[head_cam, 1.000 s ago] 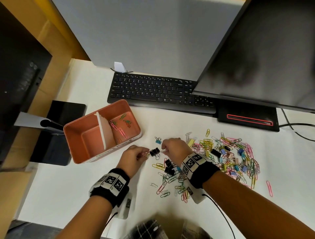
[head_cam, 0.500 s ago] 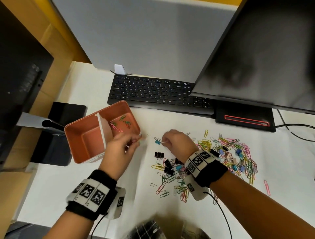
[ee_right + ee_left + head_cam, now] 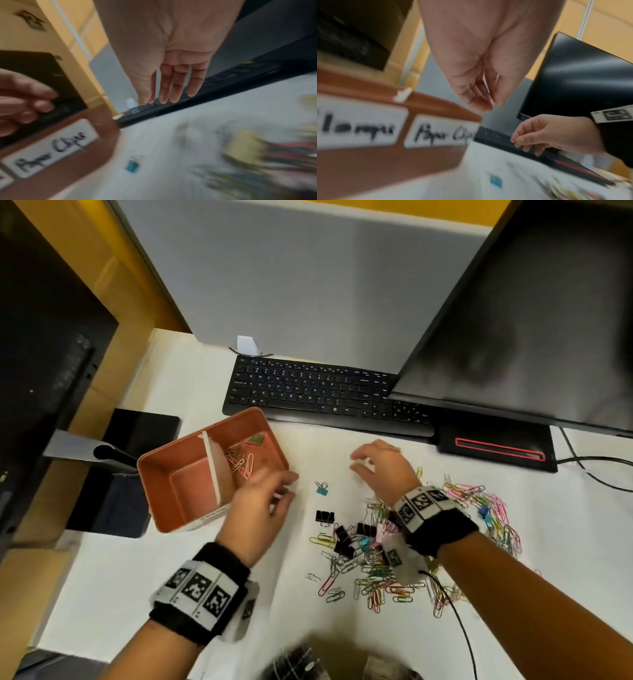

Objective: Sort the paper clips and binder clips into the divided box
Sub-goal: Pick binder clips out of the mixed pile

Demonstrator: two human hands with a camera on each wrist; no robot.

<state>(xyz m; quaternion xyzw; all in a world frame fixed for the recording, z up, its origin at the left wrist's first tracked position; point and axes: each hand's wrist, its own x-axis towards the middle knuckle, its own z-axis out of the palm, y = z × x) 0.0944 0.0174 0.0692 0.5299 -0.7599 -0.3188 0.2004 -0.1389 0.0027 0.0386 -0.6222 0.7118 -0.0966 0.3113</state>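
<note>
1. Swung the left hand away from the pile to the near right corner of the box. Now holds it there with fingers slack and nothing visible in them, where half a second ago it pinched a clip.
2. Probably let that clip go into the right compartment, among the paper clips already there. Cannot pick out the new one.
3. Lifted the right hand off the pile toward the keyboard, fingers straight and loosely spread, carrying nothing.
4. Left the black binder clip, handled by both hands a second ago, alone on the counter just below the blue binder clip.
5. Shows no binder clip yet left of the divider.
6. Means one more paper clip sorted, most likely. Leaves nearly everything on the counter, with both hands free for the next pick, perhaps that black binder clip.
</note>
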